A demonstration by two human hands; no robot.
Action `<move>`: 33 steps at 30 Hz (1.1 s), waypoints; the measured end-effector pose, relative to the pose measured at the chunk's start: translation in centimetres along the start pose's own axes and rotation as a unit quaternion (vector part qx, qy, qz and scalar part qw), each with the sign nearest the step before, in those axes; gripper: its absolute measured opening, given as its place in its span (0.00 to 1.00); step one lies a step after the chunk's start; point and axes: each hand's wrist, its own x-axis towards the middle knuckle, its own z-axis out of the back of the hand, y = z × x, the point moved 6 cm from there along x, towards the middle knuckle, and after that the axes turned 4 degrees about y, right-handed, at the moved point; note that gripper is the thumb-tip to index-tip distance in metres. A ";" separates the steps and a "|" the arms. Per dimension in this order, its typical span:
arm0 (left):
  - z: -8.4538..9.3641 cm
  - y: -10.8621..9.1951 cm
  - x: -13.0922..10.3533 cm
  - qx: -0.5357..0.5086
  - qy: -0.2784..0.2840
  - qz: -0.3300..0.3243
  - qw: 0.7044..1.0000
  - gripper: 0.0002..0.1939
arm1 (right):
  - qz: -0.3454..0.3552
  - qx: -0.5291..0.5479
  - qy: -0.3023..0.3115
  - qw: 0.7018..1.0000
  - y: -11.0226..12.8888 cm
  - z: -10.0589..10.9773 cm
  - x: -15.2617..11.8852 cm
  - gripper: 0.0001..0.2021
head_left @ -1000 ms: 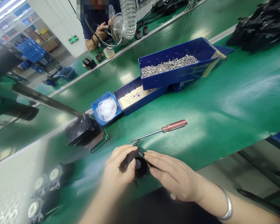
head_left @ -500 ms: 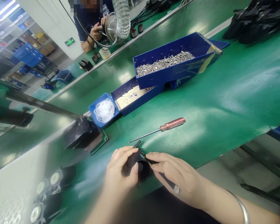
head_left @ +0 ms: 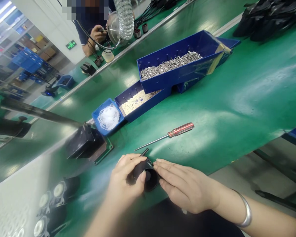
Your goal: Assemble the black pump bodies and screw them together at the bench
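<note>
My left hand [head_left: 129, 177] is closed round a black cylindrical housing [head_left: 151, 179], its thumb at the rim of the round opening. A thin dark rod sticks out of the housing's far side. My right hand [head_left: 185, 184] lies against the housing's right side, back of the hand up, fingers pressed together over a dark tool that is mostly hidden; only a pale tip [head_left: 184, 211] shows below the palm. Beyond both hands, a screwdriver [head_left: 180, 130] with a red striped handle rests on the green table.
Blue bins hold screws [head_left: 172, 65], small cream-coloured parts [head_left: 136, 102] and white tubing [head_left: 109, 117]. A black machine base [head_left: 84, 141] stands at left, with several black motor-like parts [head_left: 60, 189] nearer. Across the bench, a person's hands [head_left: 98, 34] work beside a clear duct [head_left: 124, 19].
My right hand has rolled over, so its back now covers the dark tool that showed under the fingers. My left hand keeps its hold. The view has shifted slightly.
</note>
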 end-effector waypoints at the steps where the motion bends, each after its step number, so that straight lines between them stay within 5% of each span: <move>1: 0.1 0.0 0.0 -0.003 -0.003 0.000 1.000 0.15 | 0.006 0.003 -0.001 1.000 0.0 -0.1 0.0 0.07; 16: 0.3 1.2 -0.3 -0.073 -0.052 0.058 0.994 0.16 | -0.004 0.075 -0.014 0.997 -0.7 0.2 0.6 0.07; 33: 0.0 0.6 -0.4 -0.056 -0.058 0.015 0.997 0.16 | -0.036 0.064 -0.003 0.997 -1.0 0.7 1.1 0.12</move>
